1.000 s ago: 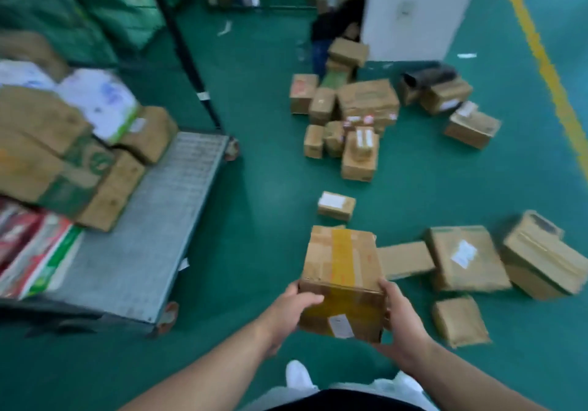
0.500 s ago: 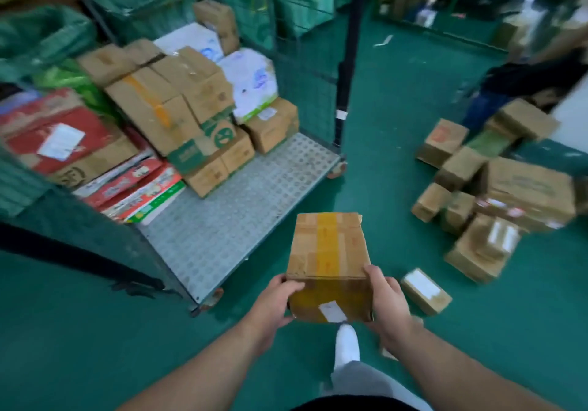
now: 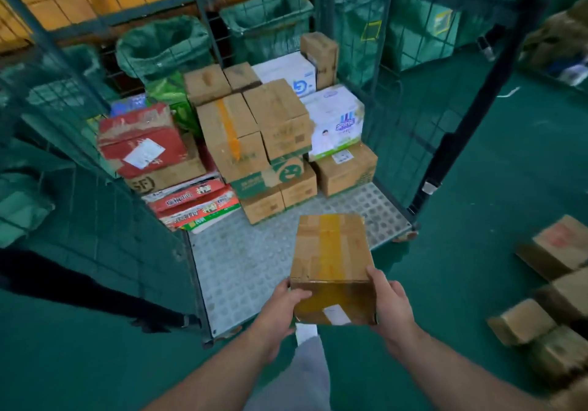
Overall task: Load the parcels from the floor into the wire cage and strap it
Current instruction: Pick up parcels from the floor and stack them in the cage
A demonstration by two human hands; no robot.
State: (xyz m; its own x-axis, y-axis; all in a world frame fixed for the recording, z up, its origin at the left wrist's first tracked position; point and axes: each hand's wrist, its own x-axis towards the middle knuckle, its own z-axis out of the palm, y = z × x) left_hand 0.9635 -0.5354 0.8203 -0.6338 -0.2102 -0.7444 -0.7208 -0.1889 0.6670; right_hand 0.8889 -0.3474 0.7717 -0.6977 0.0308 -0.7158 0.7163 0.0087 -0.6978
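Note:
I carry a brown cardboard parcel (image 3: 331,257) with a yellow tape stripe and a white label on its near face. My left hand (image 3: 281,310) grips its near left corner and my right hand (image 3: 386,304) grips its near right side. The parcel hangs over the front of the wire cage's grey perforated floor (image 3: 241,264). Several parcels are stacked at the back of the cage (image 3: 254,143), among them a red box (image 3: 140,143) and white printed cartons (image 3: 334,120). The cage's open side faces me.
The green mesh side panel (image 3: 95,206) of the cage stands on the left and a dark post (image 3: 445,156) on the right. Loose cardboard parcels (image 3: 553,283) lie on the green floor at the right. Green sacks (image 3: 162,47) hang behind the cage.
My view has swung left from the parcels on the floor to the cage. I have come closer to it, with the parcel still gripped in both hands.

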